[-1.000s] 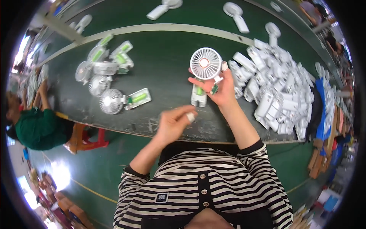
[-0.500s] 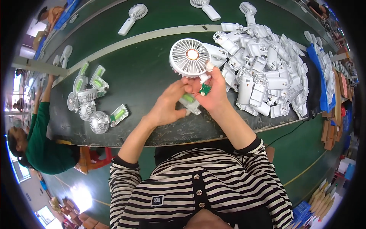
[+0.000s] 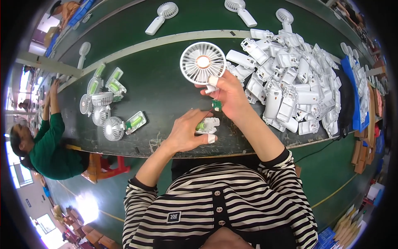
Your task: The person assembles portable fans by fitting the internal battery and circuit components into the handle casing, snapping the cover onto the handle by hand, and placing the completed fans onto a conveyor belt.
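My right hand (image 3: 230, 94) grips a round white fan head (image 3: 203, 63) by its neck, the grille facing up. Just below that neck dangles a small green circuit board (image 3: 216, 105) on thin wires, close to my right palm. Lower and nearer to me, my left hand (image 3: 187, 129) is closed on a white handle shell (image 3: 208, 125) with a green battery (image 3: 200, 125) inside it. White wraps cover my left thumb tip and my right thumb. Fingers hide part of the shell.
A large heap of white handle shells (image 3: 286, 79) covers the table's right side. At left lie several fan heads (image 3: 112, 128) joined to shells with green batteries (image 3: 136, 120). Whole handheld fans (image 3: 167, 11) rest beyond the pale rail (image 3: 174, 38). A co-worker in green (image 3: 52, 145) sits at far left.
My left hand has lowered toward the table's near edge with the shell, away from the fan head. The fan head in my right hand has tilted to face upward more.
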Tool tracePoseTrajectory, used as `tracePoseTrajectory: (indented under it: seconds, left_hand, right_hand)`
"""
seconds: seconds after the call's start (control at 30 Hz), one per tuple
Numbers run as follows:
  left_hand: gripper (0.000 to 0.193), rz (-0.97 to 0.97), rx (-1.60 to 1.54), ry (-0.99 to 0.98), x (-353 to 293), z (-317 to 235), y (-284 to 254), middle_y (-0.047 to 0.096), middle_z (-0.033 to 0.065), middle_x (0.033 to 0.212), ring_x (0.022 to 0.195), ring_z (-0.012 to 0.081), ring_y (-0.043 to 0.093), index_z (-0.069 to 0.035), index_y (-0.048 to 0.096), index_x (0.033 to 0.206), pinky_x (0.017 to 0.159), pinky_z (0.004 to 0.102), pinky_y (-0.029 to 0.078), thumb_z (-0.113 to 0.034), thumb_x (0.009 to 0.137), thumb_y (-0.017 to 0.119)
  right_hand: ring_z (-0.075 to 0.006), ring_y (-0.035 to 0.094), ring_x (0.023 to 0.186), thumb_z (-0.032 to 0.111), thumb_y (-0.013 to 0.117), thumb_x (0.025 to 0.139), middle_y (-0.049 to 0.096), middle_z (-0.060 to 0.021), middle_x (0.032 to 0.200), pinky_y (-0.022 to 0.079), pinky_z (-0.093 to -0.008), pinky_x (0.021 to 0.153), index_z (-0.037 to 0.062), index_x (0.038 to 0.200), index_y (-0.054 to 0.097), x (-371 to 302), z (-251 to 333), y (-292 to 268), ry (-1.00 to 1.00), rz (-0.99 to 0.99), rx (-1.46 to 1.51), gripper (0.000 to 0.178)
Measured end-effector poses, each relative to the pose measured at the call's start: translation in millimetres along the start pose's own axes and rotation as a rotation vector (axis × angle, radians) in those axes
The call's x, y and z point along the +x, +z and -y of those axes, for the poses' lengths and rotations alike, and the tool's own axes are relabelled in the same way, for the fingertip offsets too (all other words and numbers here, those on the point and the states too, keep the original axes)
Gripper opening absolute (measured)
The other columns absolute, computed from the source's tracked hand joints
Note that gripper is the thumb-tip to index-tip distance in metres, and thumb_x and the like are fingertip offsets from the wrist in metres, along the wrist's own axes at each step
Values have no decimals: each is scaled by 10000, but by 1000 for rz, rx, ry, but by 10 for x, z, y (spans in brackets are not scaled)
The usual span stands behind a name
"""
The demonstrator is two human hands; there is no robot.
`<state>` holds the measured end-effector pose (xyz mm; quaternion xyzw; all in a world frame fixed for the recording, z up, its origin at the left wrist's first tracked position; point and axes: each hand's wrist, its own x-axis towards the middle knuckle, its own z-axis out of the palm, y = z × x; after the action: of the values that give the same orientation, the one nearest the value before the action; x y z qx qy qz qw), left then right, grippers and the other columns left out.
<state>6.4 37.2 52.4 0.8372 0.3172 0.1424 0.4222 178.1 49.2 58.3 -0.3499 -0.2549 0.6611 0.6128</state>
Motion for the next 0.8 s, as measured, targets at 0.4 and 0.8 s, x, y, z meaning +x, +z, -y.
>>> tracePoseTrajectory:
  seconds: [0.4,0.8]
  left_hand:
    - [436,-336,-578,-544,-199,332,268,593,161,957,780,234,621,58,505,1053,686,332,486,-177,711,642]
    - [337,-234,-1626,-585,-148,344,229,545,89,1034,923,210,562,-51,487,1107,746,419,479,-258,848,431]
  right_hand:
    - [-261,541,1000,84,559,800,548,-106,1076,473,-353,791,40,1126,473,-92,-50,271,74,20,164,340]
    - [-252,536,983,213,490,849,538,-121,1086,427,-423,858,-16,1139,443,-440,-316,507,234,59,353,372]
